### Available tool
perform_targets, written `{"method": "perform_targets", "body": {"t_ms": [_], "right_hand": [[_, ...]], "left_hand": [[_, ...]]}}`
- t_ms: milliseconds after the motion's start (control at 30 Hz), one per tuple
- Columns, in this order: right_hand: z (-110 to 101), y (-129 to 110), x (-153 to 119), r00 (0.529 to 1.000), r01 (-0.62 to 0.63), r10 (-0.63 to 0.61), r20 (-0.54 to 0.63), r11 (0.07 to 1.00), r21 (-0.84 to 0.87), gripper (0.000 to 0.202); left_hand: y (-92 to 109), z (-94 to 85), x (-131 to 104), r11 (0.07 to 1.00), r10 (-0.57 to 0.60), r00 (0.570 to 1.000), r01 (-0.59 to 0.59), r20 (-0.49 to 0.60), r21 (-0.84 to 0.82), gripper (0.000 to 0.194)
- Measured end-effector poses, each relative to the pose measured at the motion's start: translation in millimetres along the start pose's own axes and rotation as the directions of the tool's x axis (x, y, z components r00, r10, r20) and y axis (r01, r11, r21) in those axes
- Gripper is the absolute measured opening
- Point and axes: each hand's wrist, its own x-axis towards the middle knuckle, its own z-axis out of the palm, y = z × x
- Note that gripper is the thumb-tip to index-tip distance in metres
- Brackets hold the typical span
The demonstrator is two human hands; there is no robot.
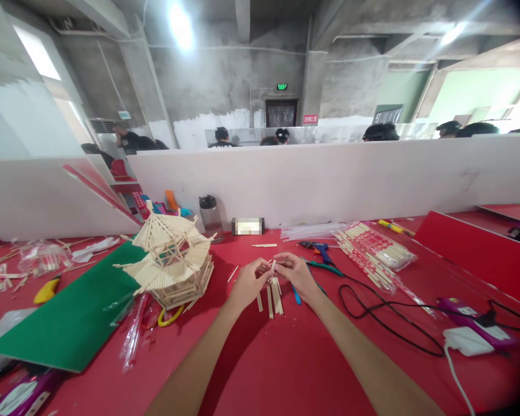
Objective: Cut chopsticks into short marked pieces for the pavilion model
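Observation:
My left hand [252, 281] and my right hand [297, 275] meet above the middle of the red table. Their fingertips close on a small pale wooden stick piece [273, 266], partly hidden by the fingers. Under and just in front of the hands lie several short wooden sticks [270, 303], side by side on the table. A model pavilion built of sticks [177, 260] stands to the left, with a two-tiered roof. A blue glue gun [321, 249] rests behind my right hand, and a blue-handled tool [296, 294] lies partly under that hand.
Packs of sticks [377, 251] lie at the right, near black cable loops [390, 323] and a white plug [468, 341]. A green board [69, 312] is at the left. Behind stand a bottle [210, 216] and a white partition [307, 179], with people beyond.

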Motion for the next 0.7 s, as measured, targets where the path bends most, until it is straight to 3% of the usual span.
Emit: {"method": "perform_targets", "body": {"t_ms": [167,367,700], "right_hand": [[-1,-3,1,0.999,0.041,-0.042,-0.029,0.999,-0.018,0.030],[-4,-10,1,0.996,0.051,-0.054,-0.065,0.997,-0.055,0.030],[-4,-11,1,0.997,0.059,-0.062,-0.043,0.996,-0.062,0.029]], "left_hand": [[1,-3.3,-1,0.998,0.028,0.997,-0.032,0.072,0.061,0.023],[7,-12.0,-3,0.952,0.092,0.978,-0.142,0.190,0.270,0.042],[6,-13.8,-3,0.927,0.090,0.977,-0.152,0.191,0.342,0.042]]}}
